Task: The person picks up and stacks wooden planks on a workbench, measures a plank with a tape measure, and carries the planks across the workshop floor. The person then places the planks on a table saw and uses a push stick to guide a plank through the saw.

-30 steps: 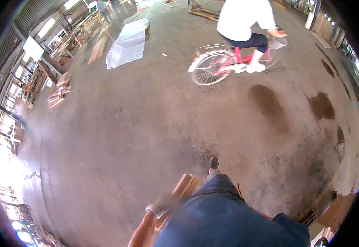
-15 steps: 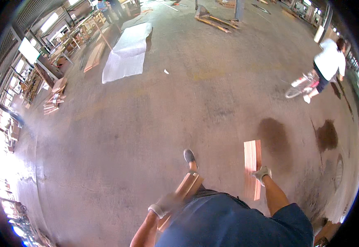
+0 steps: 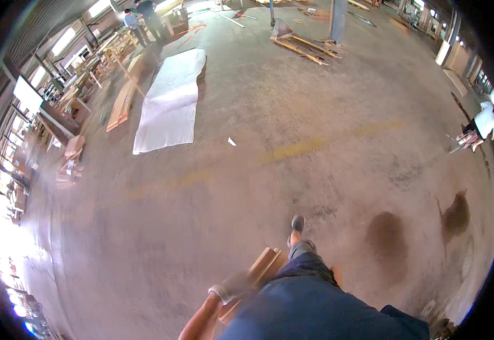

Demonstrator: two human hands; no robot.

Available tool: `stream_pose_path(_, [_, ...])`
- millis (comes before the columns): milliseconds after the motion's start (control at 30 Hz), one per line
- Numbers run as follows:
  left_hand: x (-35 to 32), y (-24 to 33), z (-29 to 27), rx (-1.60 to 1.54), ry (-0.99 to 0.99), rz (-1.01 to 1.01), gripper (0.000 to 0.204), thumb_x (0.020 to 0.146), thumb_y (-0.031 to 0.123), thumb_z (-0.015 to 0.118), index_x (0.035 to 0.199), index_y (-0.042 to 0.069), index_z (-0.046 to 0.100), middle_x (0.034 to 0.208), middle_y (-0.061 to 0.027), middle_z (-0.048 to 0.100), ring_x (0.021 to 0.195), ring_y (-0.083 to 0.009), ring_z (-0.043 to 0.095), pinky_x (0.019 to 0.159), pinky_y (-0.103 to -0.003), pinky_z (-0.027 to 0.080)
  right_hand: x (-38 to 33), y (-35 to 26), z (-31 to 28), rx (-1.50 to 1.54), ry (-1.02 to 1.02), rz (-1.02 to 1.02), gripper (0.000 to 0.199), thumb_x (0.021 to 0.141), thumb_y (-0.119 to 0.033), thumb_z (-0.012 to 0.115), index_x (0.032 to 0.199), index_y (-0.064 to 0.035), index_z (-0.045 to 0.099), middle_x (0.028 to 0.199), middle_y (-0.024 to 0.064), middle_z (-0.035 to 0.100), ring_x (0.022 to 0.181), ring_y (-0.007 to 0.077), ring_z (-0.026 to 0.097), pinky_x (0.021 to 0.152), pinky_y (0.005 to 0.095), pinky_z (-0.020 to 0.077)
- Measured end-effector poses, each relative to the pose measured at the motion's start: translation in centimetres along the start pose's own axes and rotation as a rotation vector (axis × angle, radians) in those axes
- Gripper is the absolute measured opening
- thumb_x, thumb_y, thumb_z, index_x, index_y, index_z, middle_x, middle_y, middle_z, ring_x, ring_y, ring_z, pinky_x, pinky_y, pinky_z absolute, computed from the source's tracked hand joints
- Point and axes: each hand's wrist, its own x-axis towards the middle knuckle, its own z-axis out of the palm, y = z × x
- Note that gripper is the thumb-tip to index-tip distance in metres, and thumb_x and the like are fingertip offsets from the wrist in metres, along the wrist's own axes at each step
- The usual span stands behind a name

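My left hand (image 3: pixel 229 293) wears a light work glove and is closed around a stack of reddish-brown wooden boards (image 3: pixel 263 266), carried at my left hip. The boards point forward and up, next to my leading foot (image 3: pixel 297 224). My blue shirt fills the lower middle of the view. A sliver of another board (image 3: pixel 336 275) shows at my right side. My right hand is hidden behind my body.
A white sheet (image 3: pixel 170 102) lies on the concrete floor ahead left, with long wooden planks (image 3: pixel 123 97) beside it. Timber and a pillar (image 3: pixel 337 20) stand at the back. A person on a pink bicycle (image 3: pixel 481 129) is far right. Two people (image 3: pixel 140 17) stand far back. Dark stains (image 3: pixel 386 237) mark the floor.
I have walked forward across the floor. The cyclist has moved off to the far right. My right hand, which held a board in view half a second ago, has dropped out of sight.
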Motion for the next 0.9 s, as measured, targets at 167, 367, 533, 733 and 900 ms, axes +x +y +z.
stream_pose_path(167, [9.2, 3.7, -8.9, -0.101, 0.049, -0.032, 0.068, 0.085, 0.031, 0.089, 0.143, 0.005, 0.065, 0.132, -0.0105, 0.074, 0.123, -0.0229, 0.066, 0.109, -0.039, 0.050, 8.7, -11.0, -7.9, -0.066, -0.036, 0.015, 0.082, 0.074, -0.044, 0.093, 0.137, 0.0010, 0.066, 0.126, 0.0157, 0.073, 0.111, 0.0274, 0.070, 0.091, 0.0444, 0.0581])
stream_pose_path(367, [12.5, 22.9, -23.3, 0.023, 0.198, -0.074, 0.068, 0.084, 0.038, 0.089, 0.139, 0.003, 0.067, 0.127, -0.0133, 0.075, 0.119, -0.0230, 0.068, 0.105, -0.039, 0.051, 17.2, -27.5, -24.3, -0.121, -0.012, -0.018, 0.081, 0.073, -0.040, 0.095, 0.135, 0.0018, 0.066, 0.124, 0.0148, 0.073, 0.109, 0.0262, 0.069, 0.088, 0.0446, 0.0586])
stream_pose_path(533, [21.7, 23.8, -31.6, -0.003, 0.317, 0.040, 0.063, 0.086, 0.043, 0.082, 0.138, 0.009, 0.068, 0.124, -0.0163, 0.076, 0.116, -0.0307, 0.071, 0.101, -0.043, 0.053, 20.9, -50.0, -43.0, -0.154, 0.185, -0.119, 0.079, 0.072, -0.036, 0.096, 0.134, 0.0024, 0.065, 0.122, 0.0141, 0.073, 0.107, 0.0251, 0.069, 0.085, 0.0448, 0.0589])
stream_pose_path(733, [29.0, 34.4, -47.6, -0.048, 0.292, -0.059, 0.081, 0.078, 0.054, 0.090, 0.138, 0.005, 0.067, 0.128, -0.0174, 0.075, 0.119, -0.0303, 0.069, 0.106, -0.042, 0.051, 26.4, -68.6, -53.8, 0.032, 0.342, -0.299, 0.080, 0.069, -0.032, 0.097, 0.134, 0.0025, 0.065, 0.120, 0.0147, 0.074, 0.103, 0.0264, 0.071, 0.083, 0.0448, 0.0601])
stream_pose_path(900, [36.2, 41.4, -62.8, -0.163, 0.279, 0.060, 0.083, 0.075, 0.054, 0.093, 0.138, 0.007, 0.067, 0.125, -0.0137, 0.075, 0.116, -0.0262, 0.069, 0.105, -0.041, 0.051, 36.2, -72.9, -56.1, -0.030, 0.199, -0.283, 0.067, 0.087, -0.030, 0.083, 0.144, -0.0057, 0.060, 0.124, 0.0107, 0.072, 0.109, 0.0289, 0.070, 0.087, 0.0415, 0.0564])
